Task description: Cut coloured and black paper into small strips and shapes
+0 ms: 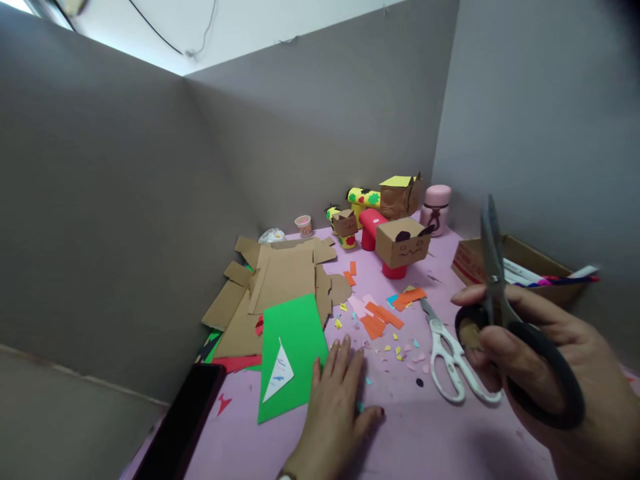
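My left hand (336, 393) lies flat, fingers stretched out, on the pink tabletop at the right edge of a green sheet (300, 333). On that sheet rests a white paper triangle (281, 375) with blue and reddish marks. Raised at the right, my right hand (565, 360) grips black-handled scissors (494, 253) by the finger loops, blades pointing up. Below and left of them, a white-handled pair of scissors (453, 353) lies on the table. Orange paper strips (383, 317) and small paper scraps (397, 350) are scattered between the two hands.
Flattened cardboard (285, 277) lies behind the green sheet. Cardboard-headed animal figures (403, 243) stand at the back, near a pink bottle (436, 210). A box of markers (525, 267) sits at the right. A black phone-like slab (183, 420) lies at the left, beside grey partitions (320, 127).
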`<state>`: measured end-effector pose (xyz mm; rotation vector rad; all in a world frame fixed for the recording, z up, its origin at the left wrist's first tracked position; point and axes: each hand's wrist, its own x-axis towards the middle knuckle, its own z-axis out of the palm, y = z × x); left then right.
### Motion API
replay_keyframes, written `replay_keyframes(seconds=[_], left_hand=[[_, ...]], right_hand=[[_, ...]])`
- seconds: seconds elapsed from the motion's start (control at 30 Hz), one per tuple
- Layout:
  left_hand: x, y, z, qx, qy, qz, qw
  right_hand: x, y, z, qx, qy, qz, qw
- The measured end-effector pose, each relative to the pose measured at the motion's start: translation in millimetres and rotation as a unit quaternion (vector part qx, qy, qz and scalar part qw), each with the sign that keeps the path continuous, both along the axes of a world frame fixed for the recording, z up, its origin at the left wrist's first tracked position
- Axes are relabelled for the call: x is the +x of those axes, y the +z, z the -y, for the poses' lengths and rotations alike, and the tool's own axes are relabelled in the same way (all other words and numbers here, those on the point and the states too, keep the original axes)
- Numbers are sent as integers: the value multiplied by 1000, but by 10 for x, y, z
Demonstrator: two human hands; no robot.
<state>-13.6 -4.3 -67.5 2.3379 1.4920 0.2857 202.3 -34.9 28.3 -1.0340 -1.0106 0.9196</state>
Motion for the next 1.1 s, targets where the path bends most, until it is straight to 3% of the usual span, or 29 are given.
replay_keyframes(seconds=[0.13,0.3,0.4,0.47,0.63,0.77,0.93,1.1], left_hand=[[-10,81,-24,-33,-28,-67,997],[12,197,-149,31,14,-88,996],[108,151,-158,16,-45,-49,998],[127,133,-170,-5,-68,-59,996],[160,263,-430,14,-41,-32,999],[561,282,-833,41,-32,0,999],[1158,99,-1313,28,19,-9,999],[1240,-15,-1534,-25,41,-25,999]], right_hand=[[20,-17,-8,15,18,-2,1000],[15,-11,-58,19,25,-7,999],[56,-7,-53,24,25,-14,999],[117,13,-39,33,5,-27,999],[246,133,-24,51,-72,-88,992],[267,171,-35,51,-44,-130,989],[311,165,-61,57,-56,-139,987],[390,191,-74,60,-76,-147,984]])
